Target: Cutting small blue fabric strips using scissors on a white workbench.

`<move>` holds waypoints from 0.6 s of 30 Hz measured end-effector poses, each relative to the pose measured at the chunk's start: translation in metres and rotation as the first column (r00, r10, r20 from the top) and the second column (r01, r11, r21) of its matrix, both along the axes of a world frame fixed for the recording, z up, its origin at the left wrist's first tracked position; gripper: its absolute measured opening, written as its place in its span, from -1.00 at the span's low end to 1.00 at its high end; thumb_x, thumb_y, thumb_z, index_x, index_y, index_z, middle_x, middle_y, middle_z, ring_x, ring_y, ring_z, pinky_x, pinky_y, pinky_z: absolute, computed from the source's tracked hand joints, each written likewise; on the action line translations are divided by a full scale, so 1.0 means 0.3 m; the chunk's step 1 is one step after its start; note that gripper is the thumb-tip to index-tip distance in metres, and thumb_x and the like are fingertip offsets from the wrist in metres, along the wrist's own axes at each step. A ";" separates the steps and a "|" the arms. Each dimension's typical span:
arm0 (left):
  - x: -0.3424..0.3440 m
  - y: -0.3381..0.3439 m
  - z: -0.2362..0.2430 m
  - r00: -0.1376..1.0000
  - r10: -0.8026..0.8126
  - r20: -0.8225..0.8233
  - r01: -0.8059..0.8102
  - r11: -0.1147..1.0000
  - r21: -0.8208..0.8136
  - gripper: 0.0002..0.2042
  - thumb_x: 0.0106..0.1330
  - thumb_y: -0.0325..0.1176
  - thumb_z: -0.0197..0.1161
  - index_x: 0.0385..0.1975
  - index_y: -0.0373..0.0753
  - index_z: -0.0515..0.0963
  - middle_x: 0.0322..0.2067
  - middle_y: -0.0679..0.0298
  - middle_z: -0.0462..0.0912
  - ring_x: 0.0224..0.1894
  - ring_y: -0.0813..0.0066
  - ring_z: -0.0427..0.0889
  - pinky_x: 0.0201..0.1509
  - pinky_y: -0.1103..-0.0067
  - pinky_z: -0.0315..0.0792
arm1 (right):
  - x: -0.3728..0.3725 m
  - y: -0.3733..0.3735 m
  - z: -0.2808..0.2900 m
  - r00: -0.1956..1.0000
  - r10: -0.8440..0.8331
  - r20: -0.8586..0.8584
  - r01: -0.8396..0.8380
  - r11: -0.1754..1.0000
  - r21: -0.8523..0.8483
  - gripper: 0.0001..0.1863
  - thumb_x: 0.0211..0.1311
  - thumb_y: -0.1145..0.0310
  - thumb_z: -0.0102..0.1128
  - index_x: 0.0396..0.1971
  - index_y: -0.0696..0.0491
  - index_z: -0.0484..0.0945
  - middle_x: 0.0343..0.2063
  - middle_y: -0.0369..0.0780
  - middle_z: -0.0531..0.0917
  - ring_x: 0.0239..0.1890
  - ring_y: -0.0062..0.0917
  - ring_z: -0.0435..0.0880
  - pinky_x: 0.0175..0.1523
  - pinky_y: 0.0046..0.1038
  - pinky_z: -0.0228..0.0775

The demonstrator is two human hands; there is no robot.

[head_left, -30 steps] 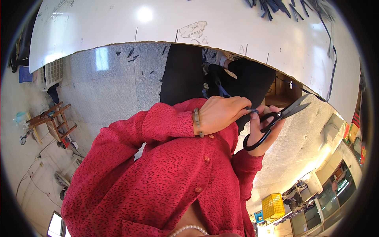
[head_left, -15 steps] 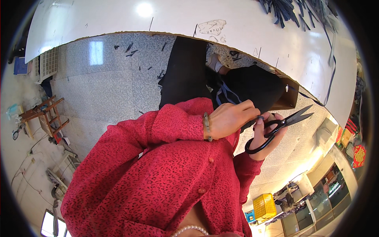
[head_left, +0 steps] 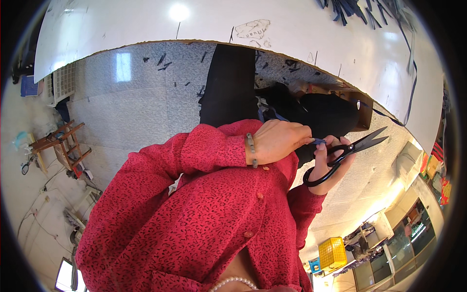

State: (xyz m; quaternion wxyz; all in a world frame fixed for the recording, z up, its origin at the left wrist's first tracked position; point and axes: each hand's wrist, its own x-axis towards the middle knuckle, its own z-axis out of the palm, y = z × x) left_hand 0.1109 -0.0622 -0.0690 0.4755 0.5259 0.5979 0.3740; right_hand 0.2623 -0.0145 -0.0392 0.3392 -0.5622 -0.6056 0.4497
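Observation:
My left hand [head_left: 279, 142], with a beaded bracelet at the wrist, is closed in a pinch on one end of a narrow blue fabric strip [head_left: 318, 141]. The strip's other end meets the thumb and fingertips of my right hand [head_left: 331, 163]. Black-handled scissors [head_left: 366, 142] hang in that same right hand, a loop around its fingers. Their blades point away to the upper right, slightly parted and clear of the strip. Below my hands, more bluish strips [head_left: 267, 111] lie over my dark trousers, partly hidden by my left hand and sleeve.
A white table [head_left: 121, 24] curves across the far side, with a heap of dark blue strips [head_left: 343, 9] at its right. Dark scraps [head_left: 164, 65] litter the speckled floor. A wooden stool [head_left: 61, 143] stands at left, and a yellow crate [head_left: 332, 254] at lower right.
My left hand has shifted slightly left, and more of the blue strip shows between my hands. The strips over my lap have moved, and my shoe is out of sight.

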 end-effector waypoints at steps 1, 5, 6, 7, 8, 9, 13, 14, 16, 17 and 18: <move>0.002 0.000 -0.006 0.999 0.034 0.017 -0.035 0.998 0.047 -0.85 0.32 -0.32 0.14 -0.25 -0.23 0.55 -0.39 0.16 0.60 -0.35 0.12 0.60 -0.33 0.39 0.47 | 0.001 0.002 -0.002 0.999 -0.020 -0.025 0.019 1.000 -0.023 -0.47 0.02 0.64 0.23 0.02 0.09 0.28 -0.32 -0.26 0.59 -0.35 -0.66 0.49 -0.27 -0.66 0.26; -0.012 0.002 -0.017 0.954 0.098 0.283 -0.130 0.987 0.097 -0.86 0.31 -0.38 0.19 -0.29 -0.30 0.61 -0.47 0.22 0.57 -0.48 0.38 0.57 -0.43 0.51 0.41 | -0.006 0.006 0.008 0.988 -0.068 -0.140 0.058 0.996 -0.075 -0.48 0.02 0.66 0.21 0.02 0.10 0.27 -0.31 -0.22 0.58 -0.36 -0.65 0.49 -0.28 -0.68 0.27; -0.018 0.003 -0.012 0.956 0.094 0.279 -0.125 0.988 0.095 -0.86 0.31 -0.38 0.19 -0.29 -0.30 0.61 -0.47 0.22 0.57 -0.48 0.38 0.57 -0.43 0.51 0.41 | -0.006 0.010 0.015 0.985 -0.076 -0.152 0.060 0.993 -0.106 -0.48 0.02 0.66 0.20 0.02 0.11 0.27 -0.31 -0.21 0.58 -0.36 -0.65 0.50 -0.28 -0.69 0.28; -0.025 0.004 0.002 0.868 0.160 0.470 -0.107 0.985 -0.138 -0.85 0.31 -0.40 0.19 -0.28 -0.33 0.62 -0.49 0.26 0.55 -0.49 0.50 0.53 -0.43 0.57 0.38 | -0.003 0.013 0.016 0.983 -0.086 -0.164 0.063 0.988 -0.138 -0.48 0.03 0.67 0.19 0.02 0.11 0.27 -0.31 -0.20 0.57 -0.37 -0.65 0.51 -0.28 -0.70 0.28; -0.033 0.003 0.010 0.741 0.265 0.617 -0.038 0.934 -0.356 -0.85 0.32 -0.41 0.19 -0.27 -0.37 0.62 -0.50 0.31 0.53 -0.50 0.61 0.49 -0.44 0.63 0.35 | 0.001 0.017 0.012 0.981 -0.091 -0.168 0.067 0.988 -0.142 -0.48 0.03 0.67 0.19 0.02 0.11 0.27 -0.31 -0.20 0.57 -0.37 -0.65 0.51 -0.28 -0.70 0.28; -0.045 0.001 0.005 0.738 0.239 0.630 0.022 0.926 -0.377 -0.82 0.36 -0.40 0.16 -0.27 -0.41 0.61 -0.50 0.37 0.50 -0.48 0.71 0.45 -0.43 0.69 0.34 | 0.005 0.023 0.008 0.984 -0.053 -0.169 0.030 0.990 -0.134 -0.49 0.03 0.67 0.18 0.02 0.11 0.27 -0.31 -0.20 0.57 -0.38 -0.65 0.51 -0.27 -0.71 0.28; -0.061 -0.010 -0.002 0.891 0.173 0.420 -0.099 0.976 -0.194 -0.83 0.31 -0.38 0.18 -0.28 -0.35 0.60 -0.49 0.20 0.60 -0.50 0.46 0.55 -0.39 0.58 0.40 | 0.003 0.032 -0.018 0.975 -0.020 -0.222 -0.014 0.989 -0.150 -0.49 0.02 0.68 0.17 0.01 0.11 0.27 -0.33 -0.21 0.57 -0.41 -0.67 0.51 -0.29 -0.72 0.26; -0.071 -0.012 -0.006 0.913 0.151 0.378 -0.083 0.978 -0.190 -0.83 0.32 -0.37 0.17 -0.26 -0.34 0.60 -0.47 0.19 0.60 -0.48 0.42 0.56 -0.37 0.57 0.41 | 0.002 0.033 -0.020 0.974 -0.022 -0.225 -0.013 0.988 -0.151 -0.49 0.02 0.68 0.17 0.01 0.11 0.27 -0.33 -0.21 0.57 -0.41 -0.67 0.51 -0.29 -0.72 0.26; -0.087 -0.013 -0.001 0.935 0.124 0.333 -0.064 0.980 -0.187 -0.82 0.32 -0.36 0.16 -0.25 -0.32 0.60 -0.44 0.17 0.60 -0.46 0.37 0.57 -0.35 0.55 0.42 | -0.001 0.036 -0.021 0.980 0.011 -0.199 -0.042 0.987 -0.152 -0.48 0.00 0.69 0.16 0.01 0.10 0.27 -0.34 -0.21 0.57 -0.42 -0.68 0.50 -0.31 -0.73 0.25; -0.094 -0.008 0.009 0.964 0.088 0.252 -0.056 0.990 -0.133 -0.82 0.33 -0.34 0.14 -0.25 -0.31 0.60 -0.42 0.17 0.60 -0.43 0.31 0.59 -0.33 0.52 0.43 | -0.009 0.037 -0.026 0.977 -0.012 -0.212 -0.021 0.988 -0.151 -0.47 -0.01 0.70 0.16 0.01 0.10 0.27 -0.36 -0.22 0.58 -0.42 -0.69 0.50 -0.31 -0.73 0.25; -0.098 -0.004 0.017 0.984 0.055 0.168 -0.043 0.996 -0.078 -0.81 0.33 -0.32 0.13 -0.26 -0.30 0.60 -0.39 0.16 0.60 -0.39 0.25 0.60 -0.31 0.50 0.44 | -0.011 0.038 -0.024 0.977 -0.016 -0.214 -0.017 0.989 -0.150 -0.47 -0.01 0.70 0.16 0.01 0.10 0.27 -0.36 -0.22 0.58 -0.42 -0.69 0.50 -0.31 -0.73 0.25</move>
